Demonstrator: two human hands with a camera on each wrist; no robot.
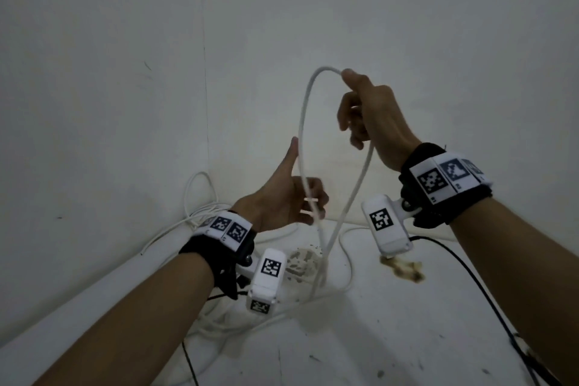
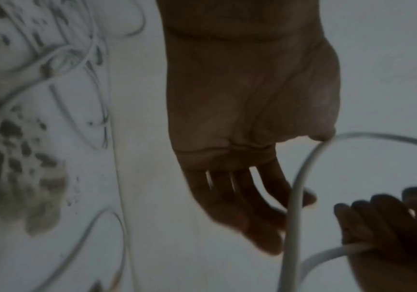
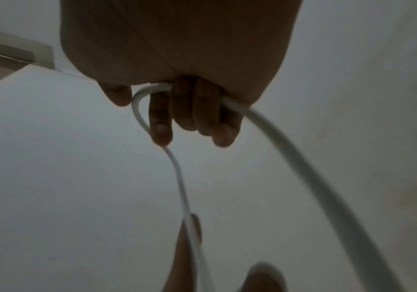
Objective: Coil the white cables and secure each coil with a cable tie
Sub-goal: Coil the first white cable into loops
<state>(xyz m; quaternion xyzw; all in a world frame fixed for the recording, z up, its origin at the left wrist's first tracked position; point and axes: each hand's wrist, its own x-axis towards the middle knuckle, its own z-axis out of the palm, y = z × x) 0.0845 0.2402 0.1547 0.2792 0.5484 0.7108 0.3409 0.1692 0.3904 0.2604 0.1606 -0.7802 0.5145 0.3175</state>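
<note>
Thin white round cable (image 1: 301,135) runs behind the left hand (image 1: 282,200), so can't tell if fingers grip it. Loose white cable tangle on the floor (image 2: 60,65) is a blur in left wrist view. Black cord (image 1: 488,301) is cut off at bottom edge.

bare room corner | white walls (image 1: 125,41) | stained floor (image 1: 407,323) | loose cables (image 1: 200,197)

Both forearms are bare, without sleeves. Each wrist wears a black strap (image 1: 438,197) topped by a white band printed with square black-and-white markers (image 1: 227,229). A white camera housing (image 1: 387,222) with its own marker clips under each wrist; lower right, a black cable (image 1: 470,269) trails away.
</note>
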